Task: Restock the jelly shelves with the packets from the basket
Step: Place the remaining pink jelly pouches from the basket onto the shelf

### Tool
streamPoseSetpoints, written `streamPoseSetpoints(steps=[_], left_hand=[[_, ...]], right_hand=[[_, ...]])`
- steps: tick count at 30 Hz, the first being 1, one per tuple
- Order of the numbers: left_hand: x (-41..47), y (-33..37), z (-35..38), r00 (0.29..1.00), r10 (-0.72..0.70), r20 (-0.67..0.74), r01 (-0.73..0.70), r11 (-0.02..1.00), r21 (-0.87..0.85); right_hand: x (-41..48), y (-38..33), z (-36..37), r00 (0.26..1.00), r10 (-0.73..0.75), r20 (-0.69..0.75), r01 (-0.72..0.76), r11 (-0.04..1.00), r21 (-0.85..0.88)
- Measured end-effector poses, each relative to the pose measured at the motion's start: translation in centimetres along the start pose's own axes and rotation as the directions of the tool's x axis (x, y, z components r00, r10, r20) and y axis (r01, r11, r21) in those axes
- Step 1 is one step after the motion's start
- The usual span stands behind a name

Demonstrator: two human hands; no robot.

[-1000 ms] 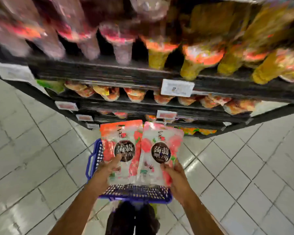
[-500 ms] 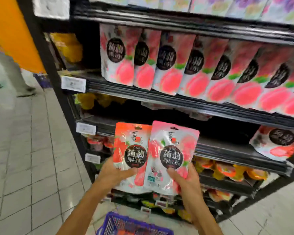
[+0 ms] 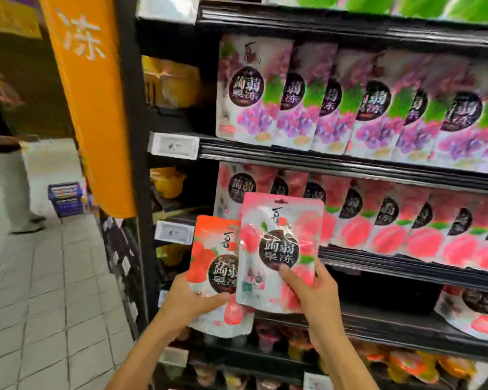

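My left hand point(image 3: 190, 302) grips a red strawberry jelly packet point(image 3: 209, 249) by its lower part. My right hand point(image 3: 313, 294) holds a pink peach jelly packet point(image 3: 282, 229), which overlaps the red one on its right. Both packets are upright in front of the black shelf unit. Behind them a row of pink peach packets point(image 3: 392, 220) stands on a middle shelf point(image 3: 406, 266). One red packet point(image 3: 479, 311) lies on the shelf below, far right, with dark bare shelf to its left. My basket is out of view.
Purple grape packets point(image 3: 350, 108) fill the shelf above; green packets sit higher. An orange sign panel point(image 3: 90, 108) hangs on the shelf end. A person point(image 3: 3, 153) stands in the left aisle beside a blue basket point(image 3: 66, 198) on the tiled floor. Jelly cups line the lowest shelves.
My view has swung up from the basket on the floor to the upper shelves. Both hands rose with the two packets; the pink packet now sits higher and overlaps the red one.
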State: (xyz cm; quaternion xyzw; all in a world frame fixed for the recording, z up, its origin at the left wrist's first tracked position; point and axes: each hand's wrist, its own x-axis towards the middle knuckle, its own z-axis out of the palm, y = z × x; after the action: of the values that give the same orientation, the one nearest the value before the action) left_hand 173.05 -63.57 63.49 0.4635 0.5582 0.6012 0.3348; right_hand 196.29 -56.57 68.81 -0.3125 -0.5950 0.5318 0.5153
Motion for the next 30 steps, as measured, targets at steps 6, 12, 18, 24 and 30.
streamPoseSetpoints(steps=[6,12,18,24,30], left_hand=[[1.4,-1.4,-3.1,0.992,0.026,0.126,-0.034,0.997,0.066],[3.0,-3.1,-4.1,0.979,0.014,0.202,-0.027,0.998,0.061],[4.1,-3.4,-2.8,0.974,0.003,0.226,-0.017,0.998,0.059],[4.3,-4.3,-2.2,0.968,-0.014,0.251,-0.003,0.998,0.068],[4.5,-4.1,-2.1,0.972,-0.022,0.235,0.013,0.999,0.039]], right_hand=[[3.2,-0.9,5.2,0.997,-0.006,-0.077,0.002,0.998,-0.055],[6.2,-1.8,9.4,0.995,-0.025,-0.101,0.023,0.999,-0.027],[8.2,-2.2,12.1,0.997,-0.009,-0.079,0.004,0.998,-0.065],[8.7,-1.8,13.8,0.996,-0.017,-0.084,0.006,0.992,-0.126],[9.9,-2.7,15.0,0.986,-0.106,-0.131,0.077,0.975,-0.207]])
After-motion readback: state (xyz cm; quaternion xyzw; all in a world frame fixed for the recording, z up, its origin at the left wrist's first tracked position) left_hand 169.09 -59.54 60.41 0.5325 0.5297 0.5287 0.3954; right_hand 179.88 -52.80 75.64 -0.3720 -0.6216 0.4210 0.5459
